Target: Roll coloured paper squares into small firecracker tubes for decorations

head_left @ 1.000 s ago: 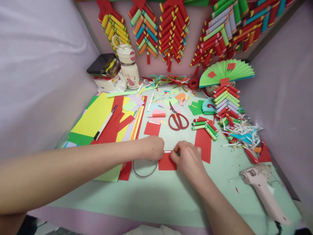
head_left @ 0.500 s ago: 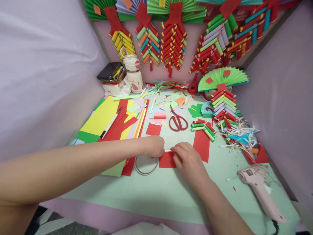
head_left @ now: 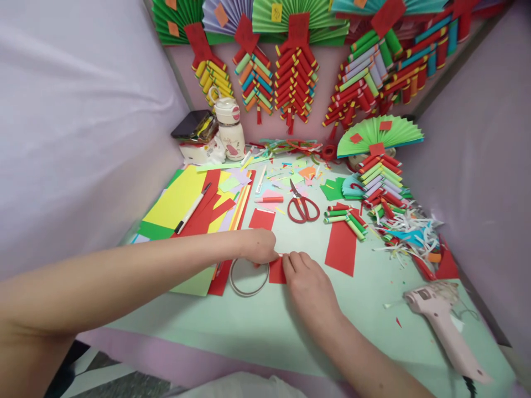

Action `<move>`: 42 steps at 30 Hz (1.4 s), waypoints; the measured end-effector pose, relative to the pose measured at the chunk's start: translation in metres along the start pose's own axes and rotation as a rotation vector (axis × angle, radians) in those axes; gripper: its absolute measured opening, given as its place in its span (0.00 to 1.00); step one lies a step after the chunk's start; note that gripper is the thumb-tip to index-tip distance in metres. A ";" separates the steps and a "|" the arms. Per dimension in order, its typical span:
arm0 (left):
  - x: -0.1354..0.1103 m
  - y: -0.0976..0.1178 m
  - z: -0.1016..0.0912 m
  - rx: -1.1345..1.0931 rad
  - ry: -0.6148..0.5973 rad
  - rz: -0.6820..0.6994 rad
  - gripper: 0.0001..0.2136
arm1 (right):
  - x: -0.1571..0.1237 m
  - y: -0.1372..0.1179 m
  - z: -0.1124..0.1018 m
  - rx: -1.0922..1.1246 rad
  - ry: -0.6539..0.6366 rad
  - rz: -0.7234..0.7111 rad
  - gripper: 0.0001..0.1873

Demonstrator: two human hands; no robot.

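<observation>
My left hand (head_left: pixel 260 246) is closed at the upper left corner of a small red paper piece (head_left: pixel 277 272), its fingers curled around tape. A narrow white strip of tape (head_left: pixel 281 255) runs along the paper's top edge between my hands. Just below the left hand, touching it, a thin ring-shaped tape roll (head_left: pixel 248 294) shows; its upper part is hidden. My right hand (head_left: pixel 310 279) lies over the right part of the paper, fingers stretched side by side with the tips on the strip. Whether it pinches anything is hidden.
Scissors (head_left: pixel 303 209) lie beyond my hands, beside a red pen (head_left: pixel 270 199). Paper sheets (head_left: pixel 166 202) and a marker (head_left: pixel 193 208) are left. Rolled paper tubes (head_left: pixel 354 224), a red strip (head_left: pixel 341 251) and a glue gun (head_left: pixel 446 326) lie right. A bottle (head_left: pixel 231 132) stands behind.
My right hand has slid left along the strip, closer to my left hand, and covers more of the red paper. The left hand has barely moved. The view has shifted slightly.
</observation>
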State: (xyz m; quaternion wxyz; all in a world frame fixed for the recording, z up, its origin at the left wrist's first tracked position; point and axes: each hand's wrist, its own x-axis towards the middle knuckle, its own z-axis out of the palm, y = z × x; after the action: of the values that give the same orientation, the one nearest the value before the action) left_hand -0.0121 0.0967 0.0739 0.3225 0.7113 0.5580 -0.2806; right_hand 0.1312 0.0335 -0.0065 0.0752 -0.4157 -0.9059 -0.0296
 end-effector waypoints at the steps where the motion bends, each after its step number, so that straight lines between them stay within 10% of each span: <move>1: -0.002 -0.002 0.000 -0.016 0.004 -0.009 0.20 | 0.000 0.000 0.000 -0.005 0.001 0.000 0.14; 13: -0.004 -0.047 0.044 -0.256 0.411 0.033 0.10 | 0.000 -0.008 -0.008 -0.079 -0.023 0.019 0.22; 29: -0.002 -0.049 0.062 -0.339 0.602 0.150 0.05 | 0.003 -0.007 -0.015 -0.078 -0.114 0.008 0.26; 36: -0.004 -0.053 0.067 -0.369 0.619 0.155 0.05 | 0.058 0.043 -0.024 0.070 0.030 0.355 0.14; 42: -0.003 -0.054 0.074 -0.355 0.657 0.146 0.04 | 0.112 0.062 -0.013 0.032 -0.123 0.477 0.12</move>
State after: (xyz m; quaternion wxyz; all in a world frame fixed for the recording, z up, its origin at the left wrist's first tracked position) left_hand -0.0687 0.0473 0.0213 0.2636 0.7343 0.6194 0.0872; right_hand 0.1076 0.1565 0.0236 0.0315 -0.6177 -0.7853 0.0287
